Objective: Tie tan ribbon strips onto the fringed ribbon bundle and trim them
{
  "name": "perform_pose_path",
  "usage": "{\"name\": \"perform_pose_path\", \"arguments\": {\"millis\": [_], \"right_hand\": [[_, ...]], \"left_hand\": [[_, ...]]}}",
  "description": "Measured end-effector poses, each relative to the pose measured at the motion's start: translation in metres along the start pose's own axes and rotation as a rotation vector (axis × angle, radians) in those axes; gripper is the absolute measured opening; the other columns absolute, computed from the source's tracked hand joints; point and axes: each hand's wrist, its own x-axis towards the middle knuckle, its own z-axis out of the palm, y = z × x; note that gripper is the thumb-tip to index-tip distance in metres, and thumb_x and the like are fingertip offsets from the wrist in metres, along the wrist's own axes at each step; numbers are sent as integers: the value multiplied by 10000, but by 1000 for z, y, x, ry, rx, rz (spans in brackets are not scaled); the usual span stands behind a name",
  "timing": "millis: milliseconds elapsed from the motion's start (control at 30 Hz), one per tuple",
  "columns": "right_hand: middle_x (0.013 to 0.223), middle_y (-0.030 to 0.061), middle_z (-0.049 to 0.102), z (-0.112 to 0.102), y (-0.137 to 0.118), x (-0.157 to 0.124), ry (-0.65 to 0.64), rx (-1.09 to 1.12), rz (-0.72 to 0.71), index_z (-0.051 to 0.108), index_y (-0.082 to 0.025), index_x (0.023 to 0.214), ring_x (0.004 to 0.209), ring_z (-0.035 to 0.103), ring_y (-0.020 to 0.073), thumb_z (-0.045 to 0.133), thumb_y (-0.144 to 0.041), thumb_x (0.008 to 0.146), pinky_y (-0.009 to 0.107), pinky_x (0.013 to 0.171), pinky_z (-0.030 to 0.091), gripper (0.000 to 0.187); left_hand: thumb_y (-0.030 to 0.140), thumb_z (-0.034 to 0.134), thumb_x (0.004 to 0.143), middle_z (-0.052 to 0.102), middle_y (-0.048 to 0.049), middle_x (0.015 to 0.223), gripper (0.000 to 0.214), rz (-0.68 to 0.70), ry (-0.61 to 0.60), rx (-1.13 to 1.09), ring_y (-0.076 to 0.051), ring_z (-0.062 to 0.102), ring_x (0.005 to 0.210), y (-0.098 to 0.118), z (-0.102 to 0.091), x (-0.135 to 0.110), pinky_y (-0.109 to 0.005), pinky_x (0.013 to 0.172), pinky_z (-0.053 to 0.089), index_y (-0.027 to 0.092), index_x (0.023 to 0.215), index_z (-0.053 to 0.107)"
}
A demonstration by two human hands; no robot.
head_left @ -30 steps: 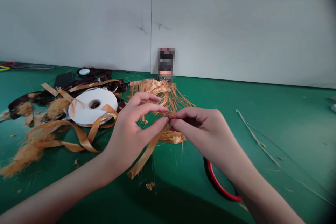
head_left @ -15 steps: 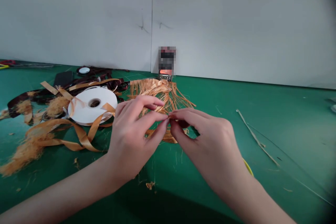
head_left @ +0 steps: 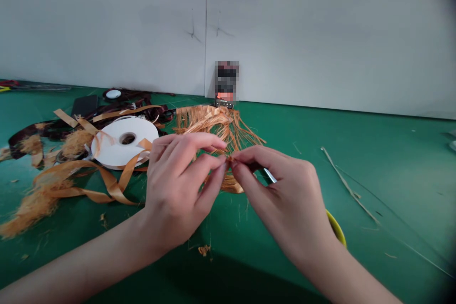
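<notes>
My left hand [head_left: 185, 185] and my right hand [head_left: 281, 190] meet fingertip to fingertip above the green table. Thumb and forefinger of each are pinched on a small gold-tan piece of ribbon [head_left: 230, 158], mostly covered by the fingers. Behind them lies frayed gold ribbon [head_left: 204, 116], its long threads spread out like a fringe. A curved piece of the same gold ribbon [head_left: 233, 185] shows below the fingertips. Partly hidden under my right hand are a yellow handle loop [head_left: 337, 228] and a narrow metal blade [head_left: 270, 175], apparently scissors.
To the left lies a white ribbon spool [head_left: 107, 147] with loose gold ribbon [head_left: 116, 190], fluffy thread clumps [head_left: 35, 209] and dark ribbon [head_left: 28, 135]. A phone [head_left: 227, 85] leans against the white wall [head_left: 320, 33]. On the right is a thin pale strand [head_left: 351, 187].
Both hands keep their pinch and have shifted slightly. My left hand has moved a little left; more of the yellow loop and the metal blade now shows by my right hand.
</notes>
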Motion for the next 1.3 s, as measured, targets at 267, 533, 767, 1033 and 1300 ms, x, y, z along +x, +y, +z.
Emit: {"name": "perform_pose_path", "arguments": {"millis": [267,533,767,1033,1300], "right_hand": [[663,-10,628,-3,-2,7,-160,463,318,620,-198,644,642,573,117,573,-248,849,215,574,465,217],[698,9,676,-3,-1,8,-124,452,349,690,-188,713,642,591,119,641,-299,815,216,554,459,159],[719,4,696,-3,-1,8,-122,606,418,701,-186,713,651,609,100,713,-313,776,195,581,489,142],[713,6,709,-1,2,11,-157,628,490,737,-180,708,662,608,103,783,-283,705,205,588,478,114],[612,-42,641,-1,2,10,-165,773,499,711,-157,646,596,540,46,839,-199,642,144,565,429,135]], "left_hand": [[161,664,821,621,-33,945,164,-552,-102,-600,-201,620,952,-5,-4,9,-334,818,543,225,670,666],[186,669,782,629,-26,922,113,-643,-142,-698,-198,607,955,-8,1,11,-338,841,528,238,685,698],[275,619,881,690,-9,866,105,-922,-174,-1045,-149,653,798,-9,0,11,-257,676,571,258,835,712],[167,758,736,671,-2,918,94,-929,-227,-1076,-124,651,817,-9,-1,14,-208,723,562,225,664,742],[243,711,834,584,44,763,113,-1098,-215,-1348,-64,552,754,-6,-2,13,-123,708,464,202,732,687]]}}
